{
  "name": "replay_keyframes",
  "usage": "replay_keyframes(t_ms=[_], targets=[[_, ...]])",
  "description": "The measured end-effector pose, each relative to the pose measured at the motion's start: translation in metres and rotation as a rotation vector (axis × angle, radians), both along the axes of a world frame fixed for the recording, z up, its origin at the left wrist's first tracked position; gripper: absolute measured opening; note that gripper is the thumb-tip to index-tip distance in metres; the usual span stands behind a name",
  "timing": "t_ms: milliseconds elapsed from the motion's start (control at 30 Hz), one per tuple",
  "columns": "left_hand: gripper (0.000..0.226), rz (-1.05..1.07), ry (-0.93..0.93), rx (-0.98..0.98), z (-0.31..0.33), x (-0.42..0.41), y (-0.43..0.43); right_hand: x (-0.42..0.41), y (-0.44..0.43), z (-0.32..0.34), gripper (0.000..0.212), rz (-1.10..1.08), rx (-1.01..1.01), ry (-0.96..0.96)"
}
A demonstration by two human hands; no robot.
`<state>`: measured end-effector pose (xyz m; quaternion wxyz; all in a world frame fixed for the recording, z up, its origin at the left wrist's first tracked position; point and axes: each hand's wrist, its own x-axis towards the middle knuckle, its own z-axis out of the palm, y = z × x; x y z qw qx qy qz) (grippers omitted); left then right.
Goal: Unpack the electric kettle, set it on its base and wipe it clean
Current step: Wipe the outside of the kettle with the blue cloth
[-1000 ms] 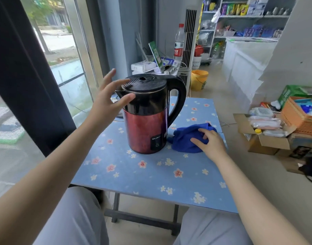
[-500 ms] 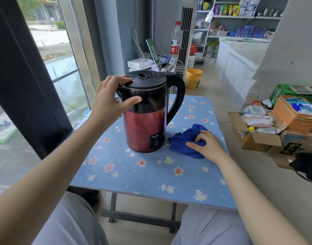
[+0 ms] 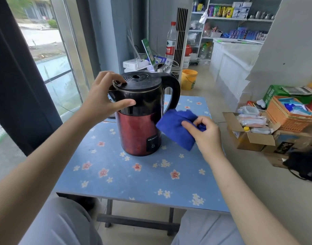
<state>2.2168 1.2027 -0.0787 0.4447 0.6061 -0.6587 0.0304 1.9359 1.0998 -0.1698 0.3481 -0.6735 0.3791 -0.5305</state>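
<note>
A red electric kettle (image 3: 139, 133) with a black top, ribbed black lid and black handle stands upright in the middle of the blue flowered table (image 3: 134, 177). Its base is not visible under it. My left hand (image 3: 102, 99) wraps around the black upper part on the spout side, fingers on the lid's edge, thumb across the front. My right hand (image 3: 204, 133) holds a blue cloth (image 3: 176, 128) lifted off the table, just right of the kettle's body below the handle.
An open cardboard box (image 3: 252, 137) and an orange basket (image 3: 289, 115) sit on the floor at the right. A yellow bucket (image 3: 188, 79) and a white tower fan (image 3: 181, 39) stand behind the table. A window and dark curtain (image 3: 15, 76) fill the left.
My left hand closed around the kettle's top. My right hand gathered the blue cloth off the table and raised it toward the kettle's right side.
</note>
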Motion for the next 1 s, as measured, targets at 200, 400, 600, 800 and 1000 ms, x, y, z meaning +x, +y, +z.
replay_keyframes(t_ms=[200,400,600,800,1000], targets=[[0.058,-0.091,0.106,0.09,0.001,0.006,-0.01,0.051,0.015,0.065,0.028,-0.037,-0.164,-0.253],[0.067,-0.156,-0.015,0.081,0.003,0.02,-0.01,0.081,0.02,0.051,0.053,0.076,-0.175,-0.074],[0.068,-0.172,0.035,0.125,0.002,0.034,-0.009,0.079,0.019,0.005,0.033,0.068,-0.087,0.008],[0.06,-0.126,0.06,0.092,0.002,0.032,-0.007,0.073,0.018,-0.049,0.018,0.037,0.036,0.153],[0.056,-0.103,0.083,0.056,0.0,0.03,-0.008,0.075,0.02,-0.051,0.014,0.003,0.101,0.166]])
